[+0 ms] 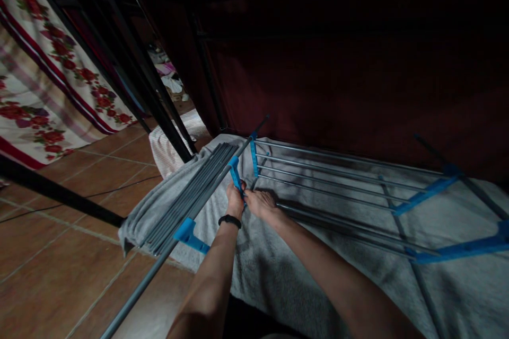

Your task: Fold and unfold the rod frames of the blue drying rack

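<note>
- Drying rack (338, 180), grey rods with blue plastic joints, lies flat on a grey towel (278, 270) spread over the tiled floor (59, 233).
- Left hand (234, 198): fingers closed around a blue connector (235, 172) on the rack's long side tube; black band on the wrist.
- Right hand (260, 202): palm down, just beside the left, resting on the rods; whether it grips one cannot be told.
- Folded rod section (191, 190) sits left of the hands.
- Floral cloth (47, 74) hangs at far left, behind black frame bars (131, 79).

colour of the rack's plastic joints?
Bright blue joints on grey rods; head view.
</note>
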Motion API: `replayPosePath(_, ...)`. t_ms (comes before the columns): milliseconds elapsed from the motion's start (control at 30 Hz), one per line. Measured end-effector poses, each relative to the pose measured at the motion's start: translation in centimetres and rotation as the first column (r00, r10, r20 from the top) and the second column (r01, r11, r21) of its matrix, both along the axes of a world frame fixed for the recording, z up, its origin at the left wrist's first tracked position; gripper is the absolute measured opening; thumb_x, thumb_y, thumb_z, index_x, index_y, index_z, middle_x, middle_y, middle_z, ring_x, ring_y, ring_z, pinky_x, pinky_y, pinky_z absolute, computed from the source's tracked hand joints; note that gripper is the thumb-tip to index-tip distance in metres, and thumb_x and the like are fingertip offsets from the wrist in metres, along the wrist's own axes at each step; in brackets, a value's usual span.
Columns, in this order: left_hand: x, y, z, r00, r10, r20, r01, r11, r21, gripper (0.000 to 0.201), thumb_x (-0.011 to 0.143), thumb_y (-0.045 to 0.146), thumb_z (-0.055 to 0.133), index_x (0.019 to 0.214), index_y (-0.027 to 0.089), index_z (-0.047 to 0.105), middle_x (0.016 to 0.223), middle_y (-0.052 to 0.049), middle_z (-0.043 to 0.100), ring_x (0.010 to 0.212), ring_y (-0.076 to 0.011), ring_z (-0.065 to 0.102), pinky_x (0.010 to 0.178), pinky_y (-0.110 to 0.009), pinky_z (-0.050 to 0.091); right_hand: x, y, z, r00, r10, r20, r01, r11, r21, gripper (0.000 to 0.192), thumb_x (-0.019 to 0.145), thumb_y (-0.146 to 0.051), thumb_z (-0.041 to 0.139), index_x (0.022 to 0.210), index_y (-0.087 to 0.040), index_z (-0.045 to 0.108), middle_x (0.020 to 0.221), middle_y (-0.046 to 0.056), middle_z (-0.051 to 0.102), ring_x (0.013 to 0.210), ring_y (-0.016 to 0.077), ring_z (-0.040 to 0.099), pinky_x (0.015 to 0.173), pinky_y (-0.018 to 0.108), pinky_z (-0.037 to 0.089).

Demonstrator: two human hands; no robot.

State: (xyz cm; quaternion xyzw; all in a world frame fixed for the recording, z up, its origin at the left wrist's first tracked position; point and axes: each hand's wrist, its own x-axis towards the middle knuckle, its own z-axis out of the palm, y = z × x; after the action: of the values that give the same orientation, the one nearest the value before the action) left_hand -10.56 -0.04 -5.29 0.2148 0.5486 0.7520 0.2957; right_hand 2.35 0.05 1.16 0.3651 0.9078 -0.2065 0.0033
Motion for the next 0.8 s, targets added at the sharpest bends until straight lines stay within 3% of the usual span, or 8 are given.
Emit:
replayPosePath(233,0.2,0.2,0.1,0.998,0.065,0.004,-0.065,0.998,-0.016,0.026,0.069,0.039,0.061,0.051,0.023,0.049,0.053,0.000,0.048,0.054,-0.0131,0.044,0.052,-0.026,0.035,-0.2,0.8,0.0,1.000,0.024,0.018,-0.023,0.999,-0.024,0.036,0.108,-0.038,0.039,0.133,-0.029,0.065,0.121,0.008,0.077,0.114,0.0240,0.072,0.094,0.034,0.051)
replayPosePath(800,0.4,0.1,0.4,1.000,0.018,0.003,-0.018,1.000,-0.011,0.035,0.074,0.044,0.062,0.051,0.023,0.046,0.052,0.001,0.045,0.053,-0.0128,0.045,0.054,-0.027,0.038,-0.1,1.2,0.1,1.000,0.016,0.017,-0.015,0.996,-0.083,0.037,0.107,-0.042,0.041,0.131,-0.032,0.067,0.121,0.008,0.077,0.112,0.0251,0.072,0.087,0.032,0.050)
